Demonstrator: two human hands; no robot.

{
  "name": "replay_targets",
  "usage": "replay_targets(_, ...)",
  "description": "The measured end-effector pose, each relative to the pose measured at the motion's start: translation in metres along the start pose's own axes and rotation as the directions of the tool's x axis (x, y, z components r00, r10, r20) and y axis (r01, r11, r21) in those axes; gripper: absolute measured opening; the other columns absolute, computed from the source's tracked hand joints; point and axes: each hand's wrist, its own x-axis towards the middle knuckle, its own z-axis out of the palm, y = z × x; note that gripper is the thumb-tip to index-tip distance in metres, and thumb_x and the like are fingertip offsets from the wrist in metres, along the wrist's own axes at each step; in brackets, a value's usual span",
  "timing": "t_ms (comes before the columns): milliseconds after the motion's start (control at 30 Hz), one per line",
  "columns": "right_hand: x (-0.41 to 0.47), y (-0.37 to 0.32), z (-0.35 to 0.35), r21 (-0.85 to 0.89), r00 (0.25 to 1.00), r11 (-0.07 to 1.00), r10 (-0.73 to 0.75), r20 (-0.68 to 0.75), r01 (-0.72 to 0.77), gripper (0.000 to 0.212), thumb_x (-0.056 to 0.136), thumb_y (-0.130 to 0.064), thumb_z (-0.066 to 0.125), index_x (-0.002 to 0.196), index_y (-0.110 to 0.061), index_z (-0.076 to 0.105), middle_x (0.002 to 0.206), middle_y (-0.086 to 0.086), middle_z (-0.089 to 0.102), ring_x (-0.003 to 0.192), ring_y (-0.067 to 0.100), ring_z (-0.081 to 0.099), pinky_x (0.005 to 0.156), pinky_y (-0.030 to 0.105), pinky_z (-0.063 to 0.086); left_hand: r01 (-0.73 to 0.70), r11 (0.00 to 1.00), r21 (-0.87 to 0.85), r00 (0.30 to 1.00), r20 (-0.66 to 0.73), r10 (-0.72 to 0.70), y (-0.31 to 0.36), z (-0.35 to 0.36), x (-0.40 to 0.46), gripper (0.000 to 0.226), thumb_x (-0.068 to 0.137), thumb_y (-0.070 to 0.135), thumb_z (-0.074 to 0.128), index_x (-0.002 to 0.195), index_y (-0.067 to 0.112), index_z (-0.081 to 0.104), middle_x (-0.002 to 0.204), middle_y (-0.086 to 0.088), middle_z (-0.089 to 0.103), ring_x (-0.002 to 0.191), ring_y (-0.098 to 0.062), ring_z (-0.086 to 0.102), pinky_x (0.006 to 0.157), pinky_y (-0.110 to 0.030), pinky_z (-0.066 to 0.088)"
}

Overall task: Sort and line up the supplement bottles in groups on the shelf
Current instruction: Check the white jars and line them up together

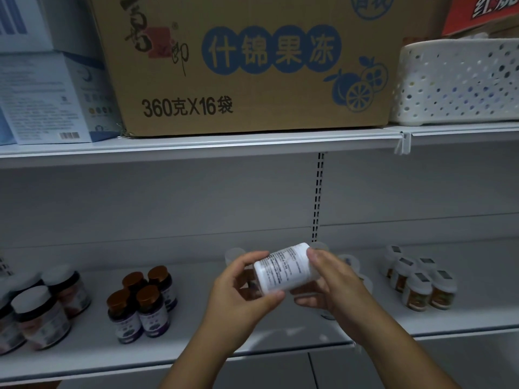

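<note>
Above shelf (196,352) edge, both hands grip tilted bottle (283,269).

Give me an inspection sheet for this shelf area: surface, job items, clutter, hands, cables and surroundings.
Surface: white lower shelf, bare at its front edge.
Job's things: white bottle held tilted in the air; four brown-capped bottles grouped at left; dark jars with pale lids at far left; white-capped amber bottles grouped at right; more pale bottles partly hidden behind the hands.
Clutter: nothing seen.
Hands: left hand and right hand both grip the white bottle.
Cables: nothing seen.
Surroundings: upper shelf holds a cardboard box, a perforated white basket and pale blue cartons.
</note>
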Motion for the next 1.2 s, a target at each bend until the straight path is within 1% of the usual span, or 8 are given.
replay_targets(133,0.001,0.001,-0.002,-0.022,0.999,0.999,-0.035,0.022,0.035,0.023,0.083,-0.024,0.068,0.103,-0.015,0.064,0.086,0.002,0.071,0.072,0.017,0.068,0.057,0.028,0.054,-0.004,1.000,0.000,1.000,0.028,0.004,-0.001,-0.001,-0.002,0.053,0.057,0.006,0.078,0.107,0.023,0.067,0.110,0.012,0.067,0.085,-0.014,0.067,0.062,-0.022,0.051)
replay_targets(400,-0.001,0.005,-0.006,0.124,0.995,0.991,-0.051,0.089,0.040,0.048,0.069,-0.014,0.065,0.117,-0.020,0.060,0.104,0.004,0.069,0.094,0.023,0.067,0.071,0.033,0.057,0.075,0.997,-0.021,0.997,0.034,-0.074,-0.002,-0.007,0.000,0.056,0.051,0.021,0.082,0.104,0.019,0.066,0.096,0.000,0.073,0.082,-0.017,0.069,0.069,-0.032,0.058)
replay_targets(533,0.000,0.004,-0.003,0.072,0.999,0.997,-0.029,0.035,0.026,0.038,0.076,-0.030,0.067,0.107,-0.010,0.063,0.097,0.011,0.070,0.087,0.021,0.068,0.068,0.031,0.057,0.048,0.999,-0.019,0.999,0.011,-0.048,-0.005,-0.005,-0.002,0.054,0.053,0.002,0.078,0.102,0.024,0.069,0.094,0.001,0.072,0.077,-0.016,0.068,0.059,-0.024,0.052)
replay_targets(633,0.001,0.004,-0.006,0.098,0.998,0.994,-0.044,0.054,0.038,0.035,0.073,-0.018,0.074,0.106,-0.007,0.065,0.092,0.010,0.072,0.082,0.018,0.069,0.066,0.028,0.056,0.050,0.998,-0.035,0.999,0.021,-0.049,-0.004,-0.004,-0.002,0.058,0.055,0.001,0.077,0.107,0.026,0.067,0.100,0.002,0.071,0.081,-0.016,0.069,0.062,-0.022,0.051)
replay_targets(767,0.001,0.008,-0.011,0.172,0.994,0.984,-0.070,0.089,0.054,0.055,0.060,-0.019,0.073,0.112,-0.007,0.062,0.101,0.012,0.071,0.087,0.021,0.069,0.067,0.029,0.056,0.056,0.998,-0.019,0.998,0.017,-0.056,-0.004,-0.006,-0.002,0.065,0.055,0.021,0.083,0.116,0.027,0.060,0.106,0.009,0.071,0.093,-0.013,0.069,0.073,-0.022,0.054)
replay_targets(900,-0.002,0.008,-0.011,0.216,0.991,0.974,-0.091,0.093,0.069,0.070,0.048,-0.023,0.073,0.115,-0.012,0.058,0.107,0.011,0.070,0.088,0.020,0.068,0.066,0.027,0.055,0.064,0.998,-0.008,0.997,0.053,-0.064,-0.007,-0.009,-0.001,0.056,0.056,0.006,0.078,0.108,0.018,0.064,0.096,0.002,0.073,0.082,-0.014,0.070,0.066,-0.021,0.053)
replay_targets(1033,-0.009,0.004,-0.004,-0.044,0.958,0.958,-0.281,0.058,0.283,0.071,0.048,-0.025,0.075,0.116,-0.024,0.054,0.111,0.001,0.068,0.100,0.011,0.066,0.078,0.021,0.053,0.015,0.993,0.115,0.999,0.037,-0.020,-0.016,-0.007,-0.001,0.052,0.055,0.000,0.080,0.100,0.019,0.062,0.100,0.004,0.071,0.090,-0.010,0.068,0.074,-0.021,0.052)
replay_targets(1200,-0.022,0.011,0.015,-0.446,0.837,0.711,-0.504,0.215,0.543,0.064,0.061,-0.025,0.072,0.117,-0.047,0.049,0.118,-0.023,0.061,0.112,0.003,0.058,0.093,0.011,0.041,-0.029,0.979,0.203,0.999,-0.023,0.035,-0.020,0.003,-0.005,0.045,0.056,0.006,0.076,0.096,0.018,0.059,0.100,0.017,0.070,0.096,-0.003,0.065,0.079,-0.016,0.048)
